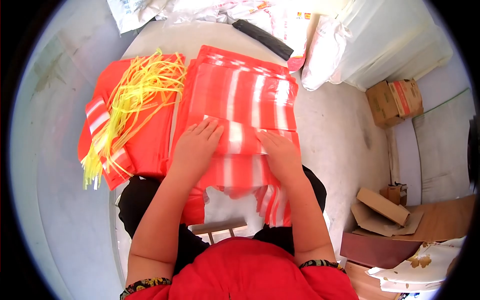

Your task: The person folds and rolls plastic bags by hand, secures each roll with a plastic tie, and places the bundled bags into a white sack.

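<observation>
A stack of red plastic bags with white stripes (240, 95) lies before me, its handle ends hanging toward my lap. The top bag has a folded band (235, 137) across its middle. My left hand (197, 145) rests flat on the left part of this band, fingers stretched out. On the band's right end lies my right hand (281, 151), its fingers extended and pressing on the plastic. Left of the stack, a bundle of yellow plastic strips (142, 92) lies loosely over more red bags (152, 145). A striped folded bag (98, 120) pokes out beneath the strips.
A black roll (262, 39) lies beyond the stack, near white printed sacks (280, 20) and a white plastic bundle (325, 52). Cardboard boxes (395, 102) stand against the right wall. An opened carton (385, 212) sits at the lower right. My knees are under the stack's near edge.
</observation>
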The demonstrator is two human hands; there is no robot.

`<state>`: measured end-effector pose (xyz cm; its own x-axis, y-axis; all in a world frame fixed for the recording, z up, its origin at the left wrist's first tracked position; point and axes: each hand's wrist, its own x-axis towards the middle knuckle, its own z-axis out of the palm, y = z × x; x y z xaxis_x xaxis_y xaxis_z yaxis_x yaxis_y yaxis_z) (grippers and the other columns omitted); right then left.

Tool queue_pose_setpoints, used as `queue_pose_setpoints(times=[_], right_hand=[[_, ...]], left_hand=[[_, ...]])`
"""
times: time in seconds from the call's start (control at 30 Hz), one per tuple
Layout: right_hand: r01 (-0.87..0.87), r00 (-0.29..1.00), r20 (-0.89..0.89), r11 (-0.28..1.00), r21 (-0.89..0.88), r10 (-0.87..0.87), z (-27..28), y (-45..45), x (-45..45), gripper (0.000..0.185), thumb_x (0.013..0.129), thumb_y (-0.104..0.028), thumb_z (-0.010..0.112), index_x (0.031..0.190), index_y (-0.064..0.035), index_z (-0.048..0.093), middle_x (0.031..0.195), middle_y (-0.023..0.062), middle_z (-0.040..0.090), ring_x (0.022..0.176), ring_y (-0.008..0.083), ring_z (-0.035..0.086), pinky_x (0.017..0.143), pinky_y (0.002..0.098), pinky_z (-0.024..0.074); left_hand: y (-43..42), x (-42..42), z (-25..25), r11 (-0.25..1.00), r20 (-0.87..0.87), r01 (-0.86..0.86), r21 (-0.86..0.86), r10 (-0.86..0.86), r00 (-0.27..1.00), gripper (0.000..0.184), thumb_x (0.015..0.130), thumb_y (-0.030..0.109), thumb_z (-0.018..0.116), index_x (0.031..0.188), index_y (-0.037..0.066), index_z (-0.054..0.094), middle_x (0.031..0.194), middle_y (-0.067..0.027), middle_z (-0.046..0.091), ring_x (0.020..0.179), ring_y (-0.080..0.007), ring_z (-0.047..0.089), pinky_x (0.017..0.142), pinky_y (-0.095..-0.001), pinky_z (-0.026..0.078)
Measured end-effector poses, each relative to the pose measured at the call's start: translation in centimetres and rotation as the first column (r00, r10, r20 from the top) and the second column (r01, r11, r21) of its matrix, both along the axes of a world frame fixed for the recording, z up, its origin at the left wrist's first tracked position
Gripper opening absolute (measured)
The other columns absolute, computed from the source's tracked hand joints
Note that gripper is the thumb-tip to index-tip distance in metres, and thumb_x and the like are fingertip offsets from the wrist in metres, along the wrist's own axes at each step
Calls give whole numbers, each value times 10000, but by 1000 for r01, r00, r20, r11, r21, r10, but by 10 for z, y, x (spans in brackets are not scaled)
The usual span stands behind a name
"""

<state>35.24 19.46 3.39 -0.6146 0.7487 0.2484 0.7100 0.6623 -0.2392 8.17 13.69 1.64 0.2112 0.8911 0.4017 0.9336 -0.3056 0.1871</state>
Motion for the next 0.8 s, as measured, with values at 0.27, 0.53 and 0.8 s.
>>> queue_pose_setpoints(times=[0.27,0.53,0.8], right_hand=[[279,938,187,955,97,-293,63,-8,7,341,922,-57,640,1250,-129,703,1283,136,703,1205,301,654,1067,465,493],[328,814,-579,863,385,-51,78,-11,-19,571,876,-110,779,1410,-59,584,1549,168,479,1406,426,467,1170,520,381],[-263,630,-636,648,-715,-446,-2,-50,-91,682,1049,-141,631,1637,-41,301,1616,164,396,1363,243,530,1088,389,497]], left_hand=[[-8,-6,24,999,95,-42,5,42,995,283,896,74,645,1168,44,713,1115,-120,766,1039,-350,719,913,-472,557],[-45,-20,42,830,868,270,-489,429,251,264,951,107,704,1200,25,672,998,-53,730,897,-134,693,796,-317,560],[-62,-59,41,750,702,173,-639,476,530,602,894,133,736,1444,61,502,1221,-175,671,1116,-233,666,972,-371,534]])
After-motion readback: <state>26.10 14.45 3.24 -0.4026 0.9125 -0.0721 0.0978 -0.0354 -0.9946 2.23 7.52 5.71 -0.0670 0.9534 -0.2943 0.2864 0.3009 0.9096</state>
